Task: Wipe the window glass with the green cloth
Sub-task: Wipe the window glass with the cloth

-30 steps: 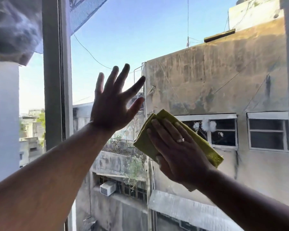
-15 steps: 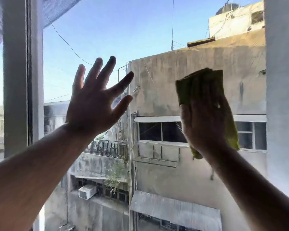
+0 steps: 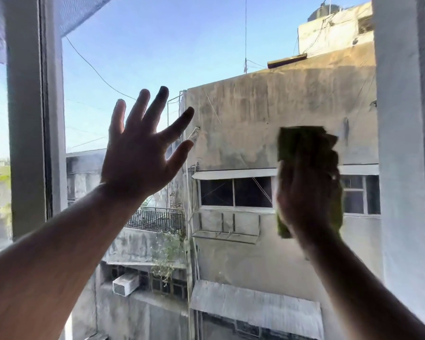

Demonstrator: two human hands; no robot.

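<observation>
The window glass (image 3: 206, 57) fills the view between two pale frame posts. My right hand (image 3: 304, 192) presses the folded green cloth (image 3: 297, 143) flat against the pane at the right, close to the right post; the cloth shows above my fingers and along the hand's right and lower edges. My left hand (image 3: 142, 153) rests flat on the glass at centre left, fingers spread, holding nothing. Both forearms reach up from the bottom corners.
A left frame post (image 3: 32, 119) and a right frame post (image 3: 402, 143) bound the pane. Through the glass stand a stained concrete building (image 3: 268, 106), a balcony railing (image 3: 157, 218) and an air-conditioner unit (image 3: 125, 284). Netting (image 3: 84, 11) hangs at top left.
My right hand slid the cloth from the centre of the pane rightward and upward, then a little lower, near the right post. My left hand stayed spread on the glass.
</observation>
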